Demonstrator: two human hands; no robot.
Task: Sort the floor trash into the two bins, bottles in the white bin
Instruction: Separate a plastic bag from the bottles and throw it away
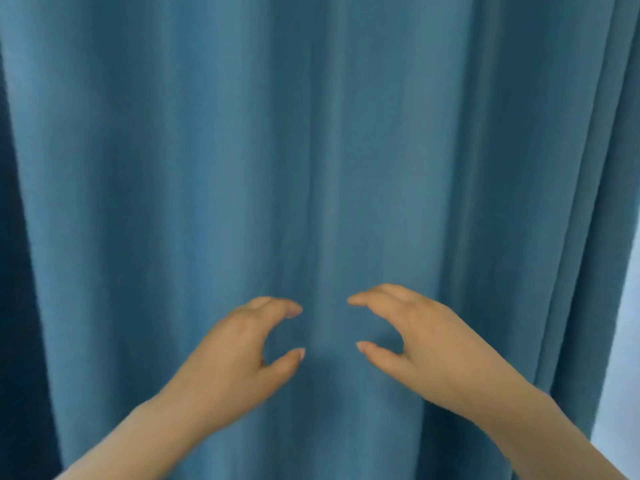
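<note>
Before a blue curtain (311,150) that filled nearly the whole view, both hands were raised side by side, near to the camera and low in the scene. The left hand (235,362) was half spread, its fingers (291,310) arched over and its thumb (294,356) set well apart below them in an open curve that gripped nothing. The right hand (426,344) mirrored it, with its fingers (360,299) reaching left, its thumb (367,348) apart beneath, and nothing between them. The two hands faced each other across a gap and did not touch; whether they touched the cloth could not be told. The curtain hung in long upright folds, bunched more tightly at the right. A dark strip (14,306) ran down the far left edge, and a pale strip (623,341) showed beyond the curtain's right edge. Where the floor trash and the bins lay could not be told from this view.
</note>
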